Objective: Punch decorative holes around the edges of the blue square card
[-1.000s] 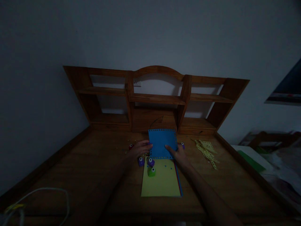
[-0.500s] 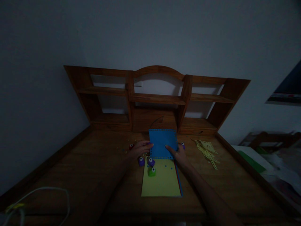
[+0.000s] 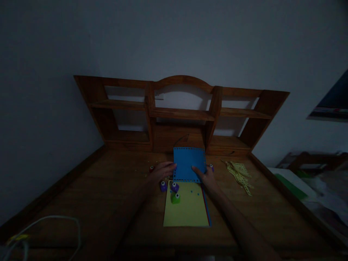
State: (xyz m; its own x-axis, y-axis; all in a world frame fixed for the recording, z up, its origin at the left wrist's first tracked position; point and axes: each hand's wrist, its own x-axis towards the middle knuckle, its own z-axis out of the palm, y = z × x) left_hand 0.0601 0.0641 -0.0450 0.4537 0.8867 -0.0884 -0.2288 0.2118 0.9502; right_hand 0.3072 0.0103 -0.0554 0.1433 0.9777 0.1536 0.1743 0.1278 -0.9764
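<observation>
The person's left hand (image 3: 160, 172) and right hand (image 3: 207, 176) held a blue sheet (image 3: 187, 165) near the lower center of the frame, the fingers of each closed on one side edge. Small holes ran along the sheet's borders. Just below it, a yellow sheet (image 3: 187, 214) lay on the worktop (image 3: 114, 195), with red and blue edges showing along its right side. A green punch (image 3: 175, 198) and a purple punch (image 3: 174, 187) stood on the yellow sheet; another purple punch (image 3: 163, 186) stood just left of it. Pale yellow perforated scraps (image 3: 239, 174) lay well apart, to the right.
</observation>
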